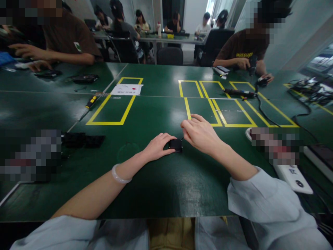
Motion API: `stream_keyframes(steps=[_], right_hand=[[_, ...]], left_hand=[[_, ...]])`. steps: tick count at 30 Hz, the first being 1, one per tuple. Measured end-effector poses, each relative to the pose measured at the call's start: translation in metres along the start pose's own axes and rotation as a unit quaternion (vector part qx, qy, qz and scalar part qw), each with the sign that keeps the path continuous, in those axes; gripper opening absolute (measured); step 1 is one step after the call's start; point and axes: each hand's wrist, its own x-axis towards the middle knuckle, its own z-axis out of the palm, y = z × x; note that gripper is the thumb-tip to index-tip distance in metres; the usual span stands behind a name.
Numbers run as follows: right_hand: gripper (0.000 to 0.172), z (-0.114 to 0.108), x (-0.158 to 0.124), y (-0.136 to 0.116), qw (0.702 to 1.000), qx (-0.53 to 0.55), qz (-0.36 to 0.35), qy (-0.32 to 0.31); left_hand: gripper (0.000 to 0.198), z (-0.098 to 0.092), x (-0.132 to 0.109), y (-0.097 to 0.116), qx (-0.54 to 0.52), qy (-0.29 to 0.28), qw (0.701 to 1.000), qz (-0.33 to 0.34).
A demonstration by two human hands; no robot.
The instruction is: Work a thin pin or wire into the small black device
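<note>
Black and small, the block [176, 145] sits on the green surface [161, 187], in from the near edge and about midway along it. The left hand [161, 144] has its grip clamped on the block's left side; steadying it there seems wise, with the right hand [199, 134] working lightly beside it. The right grip is curled, but whether it pinches the dark sliver [182, 138] cannot be told; its fingertips are hidden.
</note>
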Motion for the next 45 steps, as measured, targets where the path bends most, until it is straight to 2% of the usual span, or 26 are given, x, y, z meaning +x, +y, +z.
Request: stream_keyframes(steps=[6,11,16,21,27,35,40,45], right_hand=[[0.029,0.001,-0.001,0.0,0.998,0.061,-0.022,0.014],[0.04,0.002,-0.002,0.001,0.994,0.104,-0.03,0.032],[0.037,0.0,-0.001,0.0,0.996,0.084,-0.028,0.024],[0.032,0.005,0.001,0.001,1.0,0.015,-0.001,0.025],[0.024,0.015,0.004,0.003,0.998,0.06,0.012,0.004],[0.02,0.009,0.004,0.002,0.991,0.13,0.023,-0.013],[0.018,0.006,0.005,-0.001,0.99,0.136,0.029,-0.016],[0.024,0.006,0.007,0.0,0.99,0.11,0.06,-0.059]], left_hand=[[0.041,0.0,0.0,0.0,0.005,0.003,1.0,0.0],[0.042,0.001,0.0,-0.001,0.007,0.009,1.0,0.006],[0.041,0.001,0.0,-0.001,0.015,0.008,1.0,0.006],[0.04,0.002,0.0,-0.002,0.013,0.009,1.0,0.004],[0.041,0.0,0.0,0.0,0.005,0.002,1.0,0.003],[0.042,0.0,0.0,-0.001,0.005,0.002,1.0,0.001],[0.041,0.0,0.0,-0.001,0.004,0.004,1.0,0.002],[0.042,0.0,0.0,0.0,0.004,0.001,1.0,0.002]])
